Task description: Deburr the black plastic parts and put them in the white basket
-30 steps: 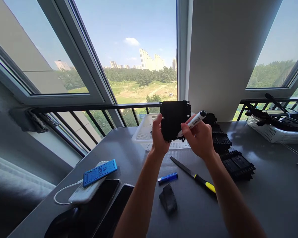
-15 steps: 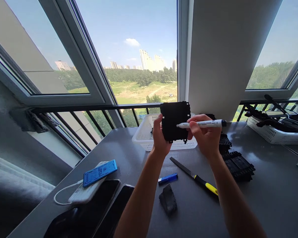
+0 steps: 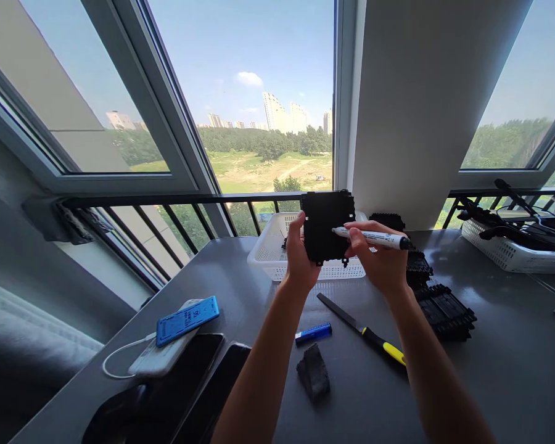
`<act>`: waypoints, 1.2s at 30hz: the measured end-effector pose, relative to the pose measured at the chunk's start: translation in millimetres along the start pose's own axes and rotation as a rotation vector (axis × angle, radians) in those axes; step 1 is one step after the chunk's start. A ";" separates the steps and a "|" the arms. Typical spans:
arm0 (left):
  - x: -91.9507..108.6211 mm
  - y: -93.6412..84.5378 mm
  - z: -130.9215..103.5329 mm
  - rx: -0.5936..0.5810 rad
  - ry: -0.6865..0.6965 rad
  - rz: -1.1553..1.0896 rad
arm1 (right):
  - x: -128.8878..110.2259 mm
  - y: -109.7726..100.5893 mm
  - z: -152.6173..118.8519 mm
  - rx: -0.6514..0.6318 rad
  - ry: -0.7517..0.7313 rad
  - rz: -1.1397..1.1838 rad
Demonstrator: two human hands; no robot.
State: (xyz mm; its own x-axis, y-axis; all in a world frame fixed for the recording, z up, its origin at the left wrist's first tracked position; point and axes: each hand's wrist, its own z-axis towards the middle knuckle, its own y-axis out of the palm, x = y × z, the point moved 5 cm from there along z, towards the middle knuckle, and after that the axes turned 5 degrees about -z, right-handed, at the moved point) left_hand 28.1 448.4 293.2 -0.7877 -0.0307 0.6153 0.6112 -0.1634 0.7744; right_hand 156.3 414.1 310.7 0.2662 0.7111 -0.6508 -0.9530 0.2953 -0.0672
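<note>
The gray surface (image 3: 268, 308) spreads beneath the white basket (image 3: 271, 250), with the window (image 3: 263, 61) and black railing (image 3: 180, 200) behind it. Well to the basket's right, a second basket (image 3: 513, 253) carries black cables (image 3: 513, 225). Stacks of ridged black parts (image 3: 444, 311) lie closer on that same side, reaching toward the person. Two dark flat devices (image 3: 185, 364) lie on the near left of the white basket; just beyond them, a blue flat item (image 3: 187, 320) rests on a white device (image 3: 160, 361) with a white cable.

The left hand (image 3: 300, 256) pinches the black panel (image 3: 327, 225) by its left edge, held up in front of the white basket and partly hiding it. Nearer the person than that basket lies the file (image 3: 361, 330), its handle black and yellow. The right hand's (image 3: 382, 259) grip is closed around a white marker (image 3: 374, 237), tip at the panel's face; contact cannot be told. A dark block (image 3: 313, 373) and a smaller blue stick (image 3: 313, 333) lie on the basket's near side, left of the file.
</note>
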 end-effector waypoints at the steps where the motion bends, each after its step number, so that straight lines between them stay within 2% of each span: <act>1: -0.5 0.3 -0.2 -0.001 -0.005 0.000 | 0.0 -0.3 0.2 -0.002 0.005 0.006; 8: -1.1 -1.8 1.0 0.017 0.001 -0.026 | 2.8 0.6 -0.1 -0.043 0.043 0.067; 13: -3.5 -3.6 2.2 0.005 -0.043 -0.024 | 0.8 -1.5 3.0 0.018 0.033 0.208; 18: -10.1 -3.3 1.5 -0.013 -0.103 -0.009 | -8.9 -9.6 3.9 0.135 -0.061 0.092; 28: -15.2 -1.5 1.2 -0.044 -0.082 0.060 | -0.9 -9.6 4.0 0.126 -0.088 -0.046; 36: -20.1 -2.8 2.5 -0.064 -0.078 0.083 | 5.6 -7.2 5.3 0.107 -0.070 -0.023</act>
State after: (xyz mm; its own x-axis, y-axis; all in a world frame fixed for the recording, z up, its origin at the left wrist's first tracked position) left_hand 42.4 452.0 279.0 -0.7246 0.0301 0.6885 0.6660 -0.2262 0.7108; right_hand 165.4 419.3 311.6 0.3010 0.7450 -0.5953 -0.9266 0.3761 0.0021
